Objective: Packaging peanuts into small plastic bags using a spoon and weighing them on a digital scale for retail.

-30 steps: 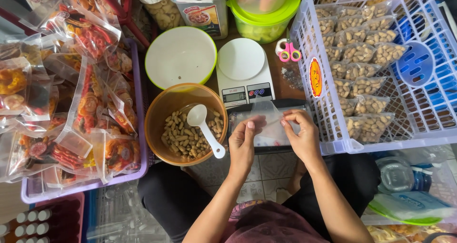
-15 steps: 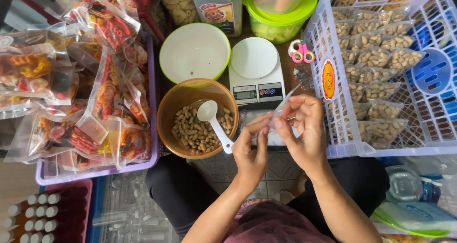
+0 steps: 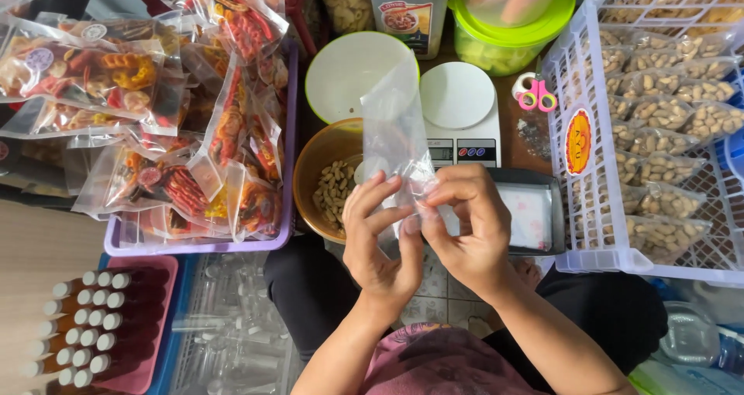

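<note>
Left hand [image 3: 380, 236] and right hand [image 3: 469, 228]: fingertips pinching mouth of empty clear plastic bag [image 3: 397, 135], held upright above brown bowl of peanuts [image 3: 329, 182]. Bag unfilled; packed bags fill white basket [image 3: 597, 201], right.

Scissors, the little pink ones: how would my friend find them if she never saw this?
Start at the white kitchen scale in the middle. Look just right of its round plate, beside the wall of the white basket of nut bags. The scissors lie there, the only thing with bright pink loop handles.
</note>
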